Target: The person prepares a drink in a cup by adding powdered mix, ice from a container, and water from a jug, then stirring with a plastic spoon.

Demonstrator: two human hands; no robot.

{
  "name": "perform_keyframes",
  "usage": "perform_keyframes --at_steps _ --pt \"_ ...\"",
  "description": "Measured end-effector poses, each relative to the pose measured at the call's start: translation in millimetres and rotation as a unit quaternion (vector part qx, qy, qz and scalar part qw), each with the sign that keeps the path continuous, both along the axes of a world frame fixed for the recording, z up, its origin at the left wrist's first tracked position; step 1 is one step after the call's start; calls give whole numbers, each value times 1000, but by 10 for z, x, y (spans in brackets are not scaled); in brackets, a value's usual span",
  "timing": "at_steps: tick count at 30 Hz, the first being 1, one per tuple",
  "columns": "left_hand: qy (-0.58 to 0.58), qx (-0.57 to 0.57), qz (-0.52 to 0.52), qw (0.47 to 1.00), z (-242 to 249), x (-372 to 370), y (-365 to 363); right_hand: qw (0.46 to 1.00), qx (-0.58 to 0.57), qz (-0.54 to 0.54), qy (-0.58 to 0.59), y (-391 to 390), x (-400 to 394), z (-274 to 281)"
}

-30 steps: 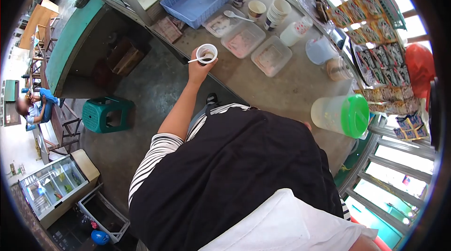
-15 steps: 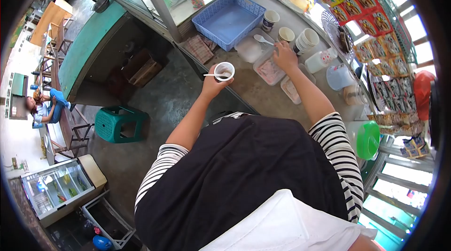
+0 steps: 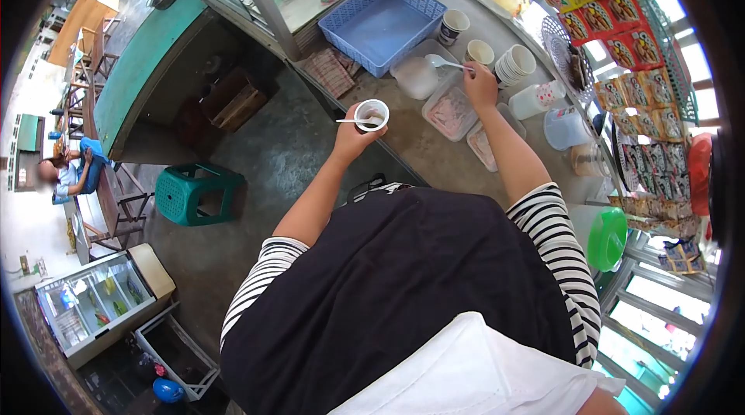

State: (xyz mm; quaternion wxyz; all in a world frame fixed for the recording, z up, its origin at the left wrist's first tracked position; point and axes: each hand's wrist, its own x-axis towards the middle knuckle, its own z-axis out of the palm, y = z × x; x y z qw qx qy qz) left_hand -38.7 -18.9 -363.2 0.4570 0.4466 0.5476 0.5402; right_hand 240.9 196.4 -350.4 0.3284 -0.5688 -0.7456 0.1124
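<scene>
Currently I have both hands occupied: a cup in one, a spoon in the other.

On my head feed, the left hand (image 3: 353,139) wraps a white cup (image 3: 369,106) by the edge of the worktop (image 3: 423,147), at twelve o'clock of centre; a slim white utensil (image 3: 345,121) juts out at its nine. My right hand (image 3: 481,87) pinches a white spoon (image 3: 442,63) by its handle end, the bowl pointing between nine and ten; I can't tell if it touches anything below. Stacked paper cups (image 3: 515,65) stand at that hand's two, a clear tub (image 3: 439,125) at its eight.
</scene>
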Motion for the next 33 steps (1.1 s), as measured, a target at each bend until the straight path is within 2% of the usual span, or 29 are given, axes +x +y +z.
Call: perform_keyframes --at_steps 1,6,8,10,11,13,17,19,23,25,26,28,33 --pt "5 7 -6 1000 -16 57 28 999 7 -11 52 -23 30 13" --pt "13 14 -42 999 -1 463 58 992 53 -27 112 -321 377 294" --pt "-6 7 -91 996 4 665 32 989 66 -25 130 -488 590 329" --pt "-6 2 -120 993 36 871 7 928 -75 -66 358 -640 841 333" --pt "-16 -5 -136 991 44 988 4 928 -75 -73 356 -734 992 338" --pt "-29 -13 -156 987 -33 1195 23 878 -115 -55 461 -950 1270 364" --pt "-42 -32 -170 984 -142 1430 162 844 -148 -53 514 -1288 1758 278" --pt "-35 -19 -150 988 -154 1483 208 782 -174 -51 597 -1432 1925 264" --pt "-28 32 -83 996 -250 1496 262 782 -198 -67 587 -1608 2089 218" --pt "-27 35 -69 997 -264 1491 267 838 -200 -56 505 -1673 2102 167" --pt "-27 42 -56 997 -272 1497 258 837 -204 -56 505 -1698 2081 136" --pt "-26 40 -45 998 -246 1558 182 872 -174 -36 457 -1713 2046 22" --pt "-30 37 -20 999 -185 1767 -94 895 -119 -57 425 -1530 1948 -103"
